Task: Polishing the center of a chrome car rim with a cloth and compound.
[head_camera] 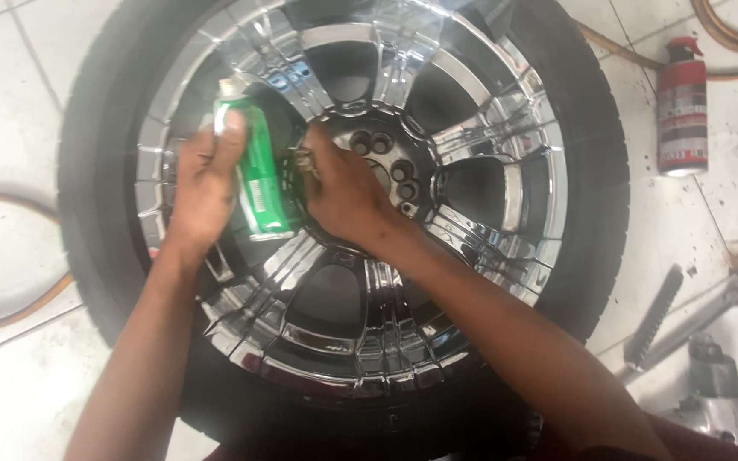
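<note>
While I look down from the head camera, my left hand [202,183] is wrapped around a small green bottle [258,171], holding it over the chrome wheel [471,137] that lies flat in its black tyre [595,154]. Just beside it, my right hand [343,192] is curled at the hub; whether it grips anything I cannot tell. Farther right, a red spray can [682,107] lies on the tiled floor [10,102].

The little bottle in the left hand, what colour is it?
Green bottle, seen in the head view.
</note>
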